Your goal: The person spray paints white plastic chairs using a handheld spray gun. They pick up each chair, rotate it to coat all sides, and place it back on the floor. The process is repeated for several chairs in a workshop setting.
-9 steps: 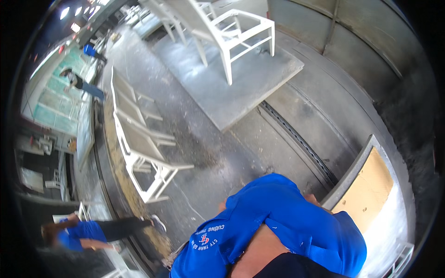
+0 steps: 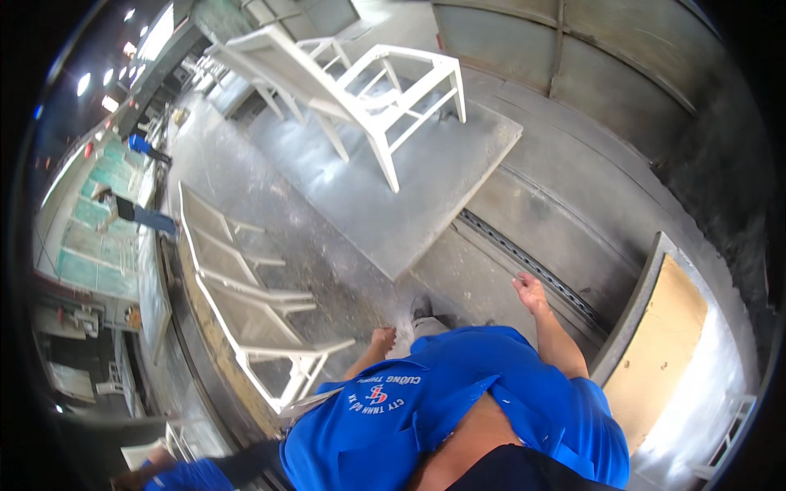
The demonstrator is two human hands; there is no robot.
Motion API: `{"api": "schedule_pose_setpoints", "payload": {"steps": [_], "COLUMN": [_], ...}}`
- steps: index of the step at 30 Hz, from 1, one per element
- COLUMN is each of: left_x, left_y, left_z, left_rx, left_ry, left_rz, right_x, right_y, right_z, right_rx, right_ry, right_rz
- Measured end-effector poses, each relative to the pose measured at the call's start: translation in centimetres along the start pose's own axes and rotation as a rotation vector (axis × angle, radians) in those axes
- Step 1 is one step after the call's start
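Note:
My right hand (image 2: 530,290) is held out low at my right side, over the floor beside a chain track. Its fingers are loosely apart with nothing in them. My left hand (image 2: 382,338) hangs close to my body, and its fingers are too small and turned away to read. The nearest thing on that side is a white chair (image 2: 270,327) at the end of a row on the floor. Ahead, another white chair (image 2: 381,123) stands on a flat grey platform (image 2: 401,237). Neither hand touches a chair.
A chain track (image 2: 524,262) runs along the floor from the platform. To the right is another platform with a tan board (image 2: 667,327) on it. Metal panels (image 2: 508,41) rise at the far right. A co-worker in blue (image 2: 188,475) is close at lower left; others stand farther off.
Both my hands and forearms have come out into view from beside my shirt. The platform and its chairs sit lower in the picture, and the near co-worker has slipped toward the lower edge.

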State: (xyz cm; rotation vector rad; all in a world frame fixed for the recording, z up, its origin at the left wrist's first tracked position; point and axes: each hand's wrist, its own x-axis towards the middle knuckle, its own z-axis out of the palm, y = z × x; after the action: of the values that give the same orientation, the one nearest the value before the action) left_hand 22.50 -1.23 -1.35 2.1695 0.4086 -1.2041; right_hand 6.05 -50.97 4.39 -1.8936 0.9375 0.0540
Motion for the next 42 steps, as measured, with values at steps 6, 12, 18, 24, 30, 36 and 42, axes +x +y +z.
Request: {"api": "schedule_pose_setpoints", "payload": {"steps": [6, 12, 18, 24, 30, 36, 42], "left_x": [5.1, -9.9, -19.1, -18.9, -24.4, -32.8, -41.5], "left_y": [26.1, 55.2, 67.9, 69.2, 63.2, 55.5, 55.4], "left_z": [-19.8, -43.3, -53.5, -55.6, -52.3, -46.3, -38.5], "left_rx": [-0.012, 0.063, 0.542, 0.639, 0.902, 0.939, 1.018], "left_ry": [0.528, 1.017, 1.229, 1.178, 1.202, 1.3, 1.39], "left_rz": [0.763, 1.745, 1.804, 1.716, 2.321, 2.252, 2.291], "right_x": [-0.5, -2.9, 2.9, 9.5, 14.1, 16.9, 11.5], "right_y": [-0.5, -1.1, -10.2, -22.1, -33.1, -34.3, -33.0], "right_z": [5.5, 12.2, 16.3, 18.8, 20.4, 22.8, 20.1], "right_rx": [0.51, 0.515, 0.47, 0.285, 0.467, 0.732, 1.028], "right_ry": [0.146, 0.08, 0.102, -0.149, -0.256, -0.075, -0.295], "right_rz": [0.349, 0.619, 0.442, 0.291, 0.138, 0.09, -0.154]}}
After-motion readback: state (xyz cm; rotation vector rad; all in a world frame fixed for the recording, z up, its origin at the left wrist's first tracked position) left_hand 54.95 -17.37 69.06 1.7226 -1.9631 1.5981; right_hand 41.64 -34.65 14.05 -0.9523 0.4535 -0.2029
